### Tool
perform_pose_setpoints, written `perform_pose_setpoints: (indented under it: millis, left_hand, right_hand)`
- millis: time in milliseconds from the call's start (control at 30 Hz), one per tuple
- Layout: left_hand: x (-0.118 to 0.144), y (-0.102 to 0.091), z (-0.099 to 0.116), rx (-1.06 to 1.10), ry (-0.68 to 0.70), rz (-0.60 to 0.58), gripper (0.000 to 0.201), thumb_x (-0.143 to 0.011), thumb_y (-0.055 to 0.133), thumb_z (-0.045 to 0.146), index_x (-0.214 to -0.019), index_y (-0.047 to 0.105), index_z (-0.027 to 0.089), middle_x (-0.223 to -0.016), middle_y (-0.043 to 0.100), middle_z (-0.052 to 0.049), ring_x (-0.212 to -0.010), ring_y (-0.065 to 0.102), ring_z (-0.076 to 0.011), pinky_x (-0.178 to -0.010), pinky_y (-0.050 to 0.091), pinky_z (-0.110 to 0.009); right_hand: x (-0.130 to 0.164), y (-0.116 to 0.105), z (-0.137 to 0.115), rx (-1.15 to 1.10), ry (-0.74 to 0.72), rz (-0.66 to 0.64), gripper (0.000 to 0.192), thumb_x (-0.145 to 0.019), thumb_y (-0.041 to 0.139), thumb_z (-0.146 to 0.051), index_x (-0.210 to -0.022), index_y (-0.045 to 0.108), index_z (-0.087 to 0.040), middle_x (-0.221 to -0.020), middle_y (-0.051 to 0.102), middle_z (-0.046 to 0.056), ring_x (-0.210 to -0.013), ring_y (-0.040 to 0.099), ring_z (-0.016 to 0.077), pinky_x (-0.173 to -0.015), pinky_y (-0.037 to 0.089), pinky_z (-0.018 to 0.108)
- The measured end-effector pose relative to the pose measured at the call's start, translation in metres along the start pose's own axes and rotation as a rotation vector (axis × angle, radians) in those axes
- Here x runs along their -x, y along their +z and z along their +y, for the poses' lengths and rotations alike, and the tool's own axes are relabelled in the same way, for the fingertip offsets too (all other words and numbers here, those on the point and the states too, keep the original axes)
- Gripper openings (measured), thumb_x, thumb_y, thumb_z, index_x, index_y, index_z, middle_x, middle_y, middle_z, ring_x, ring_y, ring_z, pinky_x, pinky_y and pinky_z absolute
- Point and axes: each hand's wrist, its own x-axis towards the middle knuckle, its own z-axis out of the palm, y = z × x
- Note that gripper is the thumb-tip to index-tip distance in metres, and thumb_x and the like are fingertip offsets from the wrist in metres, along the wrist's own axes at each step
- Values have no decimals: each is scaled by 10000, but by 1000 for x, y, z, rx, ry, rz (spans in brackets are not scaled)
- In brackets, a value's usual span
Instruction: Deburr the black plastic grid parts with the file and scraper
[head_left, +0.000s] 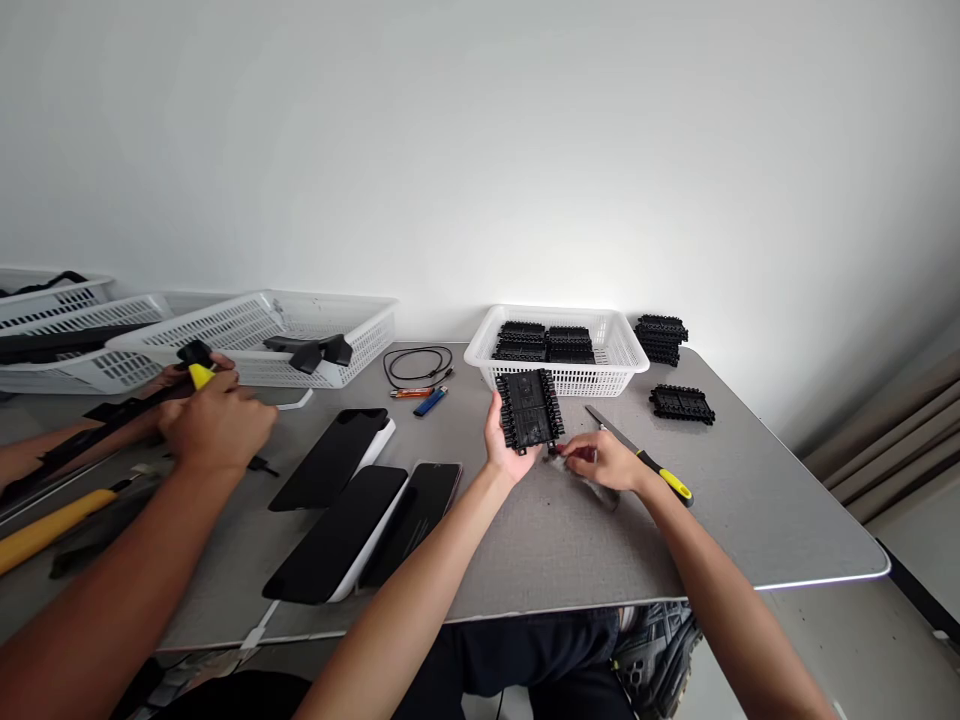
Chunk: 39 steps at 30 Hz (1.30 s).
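Observation:
My left hand (510,445) grips a flat black plastic part (529,408) with toothed sides and tilts it above the table. Close beside its lower edge, my right hand (600,460) has its fingers pinched together. A tiny dark bit shows at the fingertips, too small to name. Under that hand lies a greyish fluffy scrap (600,490), partly covered. A knife-like tool (667,480) with a yellow and black handle lies just beyond my right hand, its blade pointing away to the left.
A white basket (555,380) holds similar black parts; more are stacked (660,340) at right, with a single one (682,403) nearer. Phones (337,535), lighters (430,401) and a cable (416,368) lie left. A co-worker's hand (217,420) holds a yellow-and-black tool.

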Motion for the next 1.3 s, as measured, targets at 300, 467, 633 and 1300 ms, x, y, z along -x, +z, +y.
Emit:
perform_pose_setpoints:
  millis: [300,467,633,1300]
  left_hand:
    - [2,4,-1,-11,-27,-46,542,-867,537,591,-1174,670,165,-1124,722,-115,-1035,680,-268,-907,559,-423]
    - [1,1,-2,-6,-40,-32,507,-847,575,584,-1133,687,180,-1101,728,-101,-1027,684,-264,-911,566,-421]
    - [1,0,-3,-18,-55,-31,512,-841,575,596,-1121,689,184,-1086,731,-101,-1058,674,-279,-919,564,-432]
    - [-17,62,21,-70,-32,-90,412,-826,602,500,-985,707,135,-895,759,-92,-846,720,-252,-815,587,-375]
  right_hand:
    - [-1,-15,8,-477,312,219,367,-799,601,-439,-1025,703,-168,-631,603,-24,-533,507,113,-550,407,255]
    - [-3,-16,16,-747,387,458,505,-743,641,-520,-1069,650,-133,-560,586,-22,-480,560,142,-537,475,284]
    - [-5,-14,16,-775,405,526,551,-720,641,-563,-1076,645,-144,-551,569,-31,-458,549,141,-463,433,256]
    - [-60,-104,-90,138,-76,989,435,-1004,370,-348,-1330,599,-172,-962,590,100,-838,580,186,-776,492,352]
